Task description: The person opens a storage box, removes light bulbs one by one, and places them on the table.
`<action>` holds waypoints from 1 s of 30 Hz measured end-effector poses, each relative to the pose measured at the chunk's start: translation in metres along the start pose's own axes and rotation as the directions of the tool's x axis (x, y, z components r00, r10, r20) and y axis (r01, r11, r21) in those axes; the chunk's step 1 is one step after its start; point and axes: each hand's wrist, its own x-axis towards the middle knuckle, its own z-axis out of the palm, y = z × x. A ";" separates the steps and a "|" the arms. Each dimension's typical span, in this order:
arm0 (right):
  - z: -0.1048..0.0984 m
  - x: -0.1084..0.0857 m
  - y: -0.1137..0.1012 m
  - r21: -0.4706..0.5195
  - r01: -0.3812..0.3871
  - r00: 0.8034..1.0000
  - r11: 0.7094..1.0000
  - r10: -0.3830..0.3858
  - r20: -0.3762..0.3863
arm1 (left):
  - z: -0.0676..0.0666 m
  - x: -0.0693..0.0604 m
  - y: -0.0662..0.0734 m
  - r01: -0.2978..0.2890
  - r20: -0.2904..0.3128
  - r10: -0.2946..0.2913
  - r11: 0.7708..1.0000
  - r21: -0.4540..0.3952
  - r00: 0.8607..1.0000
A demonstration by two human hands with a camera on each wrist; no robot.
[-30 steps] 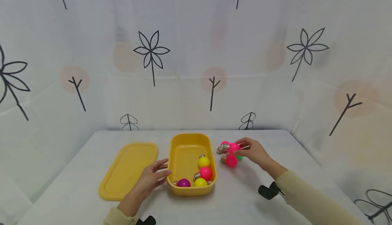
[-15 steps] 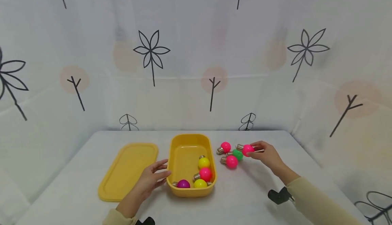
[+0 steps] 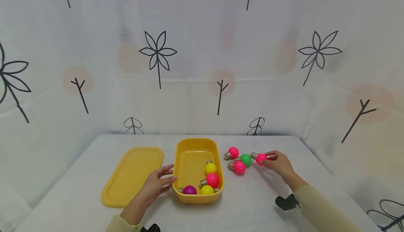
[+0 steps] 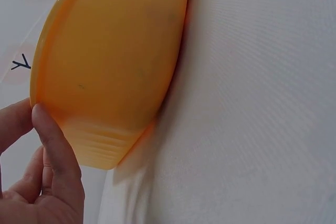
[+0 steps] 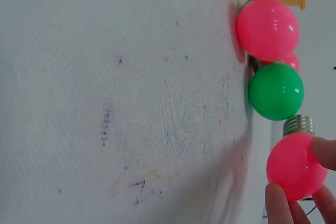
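My right hand (image 3: 279,165) pinches a pink light bulb (image 3: 261,159) by its round end, with the metal screw base pointing left. In the right wrist view that pink bulb (image 5: 296,166) sits between thumb and fingers, its base close to a green bulb (image 5: 276,92). Beside it in the head view lie the green bulb (image 3: 246,160) and two other pink bulbs, one in front (image 3: 239,167) and one behind (image 3: 233,152). My left hand (image 3: 154,186) holds the left rim of a yellow plastic box (image 3: 189,198); thumb and forefinger meet at the rim (image 4: 35,85) in the left wrist view.
Inside the box are two yellow bulbs (image 3: 210,168), a pink bulb (image 3: 212,180) and a purple bulb (image 3: 189,190). A flat yellow lid (image 3: 134,176) lies left of the box on the white table (image 3: 240,211). A patterned curtain (image 3: 195,56) hangs behind.
My right hand has carried the pink bulb rightward, away from above the other bulbs, and then slightly lower. The green bulb has come into full view. My left hand stays at the box.
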 end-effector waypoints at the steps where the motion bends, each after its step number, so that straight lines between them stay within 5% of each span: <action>1: 0.000 0.001 0.001 0.001 -0.005 1.000 1.000 0.005 -0.001 | 0.000 0.000 0.000 0.000 -0.001 0.000 1.000 -0.001 1.000; 18: 0.008 0.009 0.010 -0.029 -0.072 0.997 0.997 0.073 0.012 | 0.002 -0.002 0.000 -0.014 -0.014 0.014 1.000 -0.013 1.000; 30: 0.000 0.010 0.006 -0.051 -0.035 0.999 0.998 0.036 0.027 | 0.002 -0.001 0.000 -0.009 -0.022 0.009 1.000 -0.014 1.000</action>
